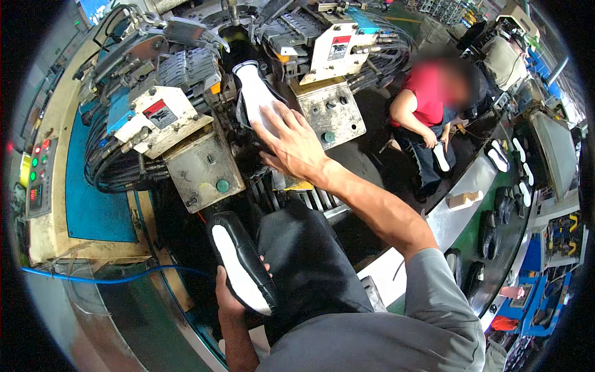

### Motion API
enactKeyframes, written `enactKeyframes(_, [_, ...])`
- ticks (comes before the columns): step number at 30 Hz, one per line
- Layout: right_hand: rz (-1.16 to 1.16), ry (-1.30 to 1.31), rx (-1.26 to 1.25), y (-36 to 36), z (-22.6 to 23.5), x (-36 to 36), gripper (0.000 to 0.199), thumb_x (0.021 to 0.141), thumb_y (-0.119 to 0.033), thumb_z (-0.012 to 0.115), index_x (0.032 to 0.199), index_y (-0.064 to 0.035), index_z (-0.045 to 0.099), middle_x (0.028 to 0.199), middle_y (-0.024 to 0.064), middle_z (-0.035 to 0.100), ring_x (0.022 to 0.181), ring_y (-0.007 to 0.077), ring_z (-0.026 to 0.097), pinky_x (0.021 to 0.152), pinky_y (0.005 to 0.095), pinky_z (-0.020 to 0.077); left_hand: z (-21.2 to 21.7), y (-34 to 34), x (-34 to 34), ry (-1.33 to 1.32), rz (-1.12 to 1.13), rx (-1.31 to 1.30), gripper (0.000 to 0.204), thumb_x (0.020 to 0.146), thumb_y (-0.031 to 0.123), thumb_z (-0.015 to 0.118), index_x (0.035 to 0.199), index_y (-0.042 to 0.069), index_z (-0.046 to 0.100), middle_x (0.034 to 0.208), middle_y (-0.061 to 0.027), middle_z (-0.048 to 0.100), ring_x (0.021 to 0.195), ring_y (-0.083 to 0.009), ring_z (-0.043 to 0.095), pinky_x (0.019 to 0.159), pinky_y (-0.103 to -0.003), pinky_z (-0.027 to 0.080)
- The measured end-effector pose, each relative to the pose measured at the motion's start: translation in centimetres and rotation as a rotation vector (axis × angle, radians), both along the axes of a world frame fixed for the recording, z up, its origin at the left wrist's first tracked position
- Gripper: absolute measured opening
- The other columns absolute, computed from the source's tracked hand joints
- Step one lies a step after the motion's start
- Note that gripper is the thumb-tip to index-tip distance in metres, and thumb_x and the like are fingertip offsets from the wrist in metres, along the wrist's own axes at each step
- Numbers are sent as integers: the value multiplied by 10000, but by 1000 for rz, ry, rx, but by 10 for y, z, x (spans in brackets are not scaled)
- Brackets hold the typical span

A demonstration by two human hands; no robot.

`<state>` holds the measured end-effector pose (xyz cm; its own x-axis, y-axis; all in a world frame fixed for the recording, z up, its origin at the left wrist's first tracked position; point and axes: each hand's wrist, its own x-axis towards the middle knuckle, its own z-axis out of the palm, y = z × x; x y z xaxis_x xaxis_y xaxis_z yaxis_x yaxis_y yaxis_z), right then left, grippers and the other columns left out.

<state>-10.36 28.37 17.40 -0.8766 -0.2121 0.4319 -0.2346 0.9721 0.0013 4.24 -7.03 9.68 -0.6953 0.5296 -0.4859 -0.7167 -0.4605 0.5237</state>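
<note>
My left hand point(230, 294) is closed around the heel end of a black shoe upper point(263, 273) with a white underside, held bottom-up beside my thigh. Fingertips show past its right edge. Ahead, a second shoe upper point(257, 90) with a white bottom sits in the middle of the machine point(325, 115), also underside up. My right hand point(291, 139) reaches across and lies on its near end, fingers stretched and spread over the white surface. The thumb side is turned down toward the machine, and what it touches there is hard to see.
Left and right machine heads point(155, 121) with hoses flank the shoe. A control panel point(42, 177) with lit buttons is far left; a blue hose point(124, 276) crosses below it. At right, a co-worker point(418, 105) holds a shoe beside a conveyor point(477, 217) carrying several shoes and soles.
</note>
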Motion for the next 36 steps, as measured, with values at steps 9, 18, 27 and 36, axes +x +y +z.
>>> enactKeyframes(9, [-82, 13, -25, -4, -6, 0, 731, 909, -382, 830, 1559, -236, 528, 1609, 225, 422, 1473, 577, 373, 1062, 600, 586, -15, 19, 4, -95, -79, 165, 896, 1087, 656, 434, 1635, -48, 347, 1497, -336, 571, 1315, -512, 629, 1113, -647, 515])
enactKeyframes(18, [-73, 77, -106, 15, 13, -103, 573, 918, -256, 756, 1465, -181, 603, 1551, 274, 475, 1424, 639, 421, 919, 636, 640, -29, 59, -19, -76, -187, -100, 871, 1095, 678, 351, 1576, -44, 431, 1386, -323, 658, 1210, -492, 694, 1050, -601, 567])
enactKeyframes(27, [-34, 113, -122, 32, 37, -141, 649, 963, -325, 766, 1567, -207, 561, 1515, 279, 559, 1415, 609, 487, 1158, 620, 515, -50, 81, -50, -68, -202, -27, 674, 1139, 481, 455, 1608, -3, 412, 1428, -290, 638, 1213, -446, 701, 1079, -559, 561])
enactKeyframes(36, [-134, 58, -81, 8, 67, -153, 534, 950, -259, 729, 1450, -98, 632, 1472, 309, 546, 1425, 688, 418, 920, 615, 651, -61, 81, -52, -164, -233, 69, 785, 1135, 581, 382, 1610, -44, 410, 1472, -303, 615, 1280, -491, 660, 1134, -594, 521])
